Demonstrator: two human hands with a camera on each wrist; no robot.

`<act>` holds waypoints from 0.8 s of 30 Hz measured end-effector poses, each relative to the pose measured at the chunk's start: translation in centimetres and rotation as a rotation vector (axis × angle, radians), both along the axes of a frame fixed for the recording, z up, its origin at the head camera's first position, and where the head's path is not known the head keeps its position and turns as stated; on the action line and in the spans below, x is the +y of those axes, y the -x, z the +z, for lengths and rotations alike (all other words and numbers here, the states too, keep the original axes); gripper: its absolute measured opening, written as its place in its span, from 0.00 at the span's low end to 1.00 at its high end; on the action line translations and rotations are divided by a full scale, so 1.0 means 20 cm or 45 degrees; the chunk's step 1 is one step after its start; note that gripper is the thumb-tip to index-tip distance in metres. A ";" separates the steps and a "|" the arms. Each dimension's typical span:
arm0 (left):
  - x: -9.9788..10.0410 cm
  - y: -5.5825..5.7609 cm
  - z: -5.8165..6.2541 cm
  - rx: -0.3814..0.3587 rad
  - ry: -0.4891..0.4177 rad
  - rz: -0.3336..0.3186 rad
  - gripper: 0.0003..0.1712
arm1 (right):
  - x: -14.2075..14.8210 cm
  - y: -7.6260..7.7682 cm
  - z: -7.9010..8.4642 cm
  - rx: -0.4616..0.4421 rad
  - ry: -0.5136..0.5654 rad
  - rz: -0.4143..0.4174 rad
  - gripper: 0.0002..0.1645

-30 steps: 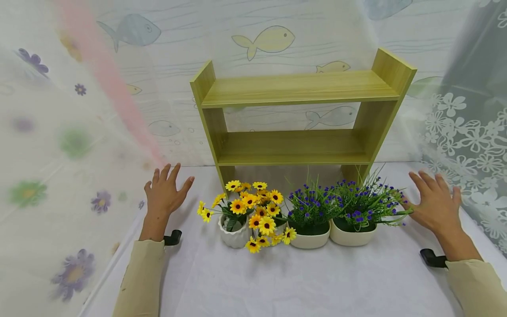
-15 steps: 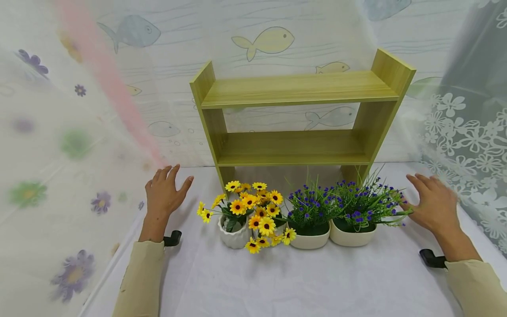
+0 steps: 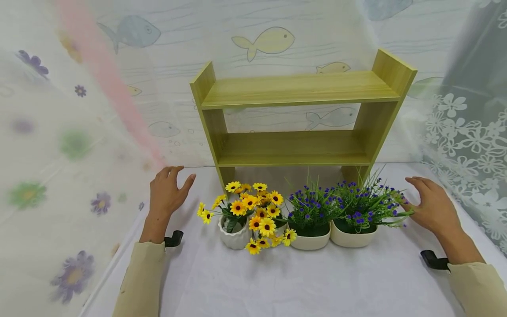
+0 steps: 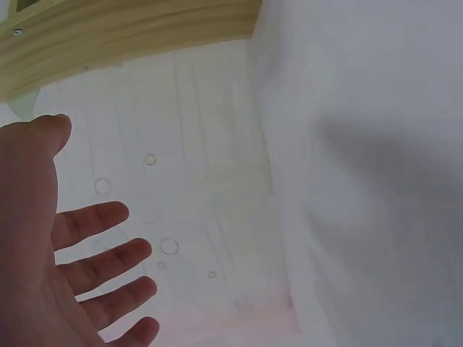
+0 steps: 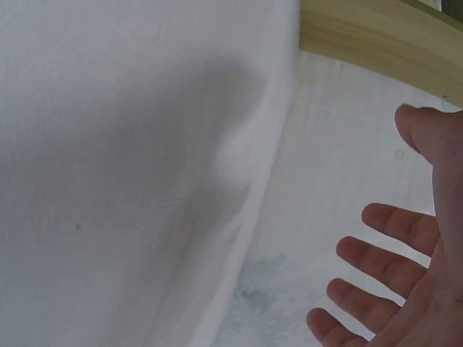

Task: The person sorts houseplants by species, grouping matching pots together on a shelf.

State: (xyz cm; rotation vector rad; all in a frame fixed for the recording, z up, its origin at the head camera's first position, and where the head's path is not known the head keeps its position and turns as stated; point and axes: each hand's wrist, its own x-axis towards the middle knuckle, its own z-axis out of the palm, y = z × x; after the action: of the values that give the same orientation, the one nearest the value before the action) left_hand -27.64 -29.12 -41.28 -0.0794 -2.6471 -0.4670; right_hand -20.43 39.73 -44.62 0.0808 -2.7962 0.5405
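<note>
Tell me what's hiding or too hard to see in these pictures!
Second pot from the left: mostly hidden in the head view by yellow flowers.
Wooden shelf: its feet are behind the yellow flowers and purple flowers in the head view.
Left hand and right hand: cut off by picture edges in their wrist views.
Green flower print: too blurry in the head view to count petals.

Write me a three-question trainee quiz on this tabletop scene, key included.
1. True or false: the yellow flowers are in front of the shelf unit.
2. Multiple choice: what does the left hand hold? A) a pot; B) a flower; C) nothing.
3. Fill in: of the person's two hands, the one nearer the purple flowers is the ____.

Key: 1. True. 2. C. 3. right hand.
</note>
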 end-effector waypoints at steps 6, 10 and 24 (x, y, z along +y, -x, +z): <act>0.06 -0.03 0.07 -0.047 -0.145 -0.083 0.38 | -0.04 -0.04 0.02 0.017 0.016 0.019 0.40; 0.10 -0.05 0.11 -0.055 -0.234 -0.148 0.36 | -0.07 -0.06 0.02 0.035 0.017 0.074 0.37; 0.32 -0.05 0.20 -0.080 -0.363 -0.347 0.34 | -0.15 -0.24 -0.02 0.197 -0.083 0.244 0.34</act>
State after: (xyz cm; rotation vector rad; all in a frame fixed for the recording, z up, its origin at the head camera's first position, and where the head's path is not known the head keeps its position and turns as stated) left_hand -26.60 -22.77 -37.30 -0.3436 -2.6108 -0.9453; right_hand -15.65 36.79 -45.03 0.3912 -2.6695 0.4653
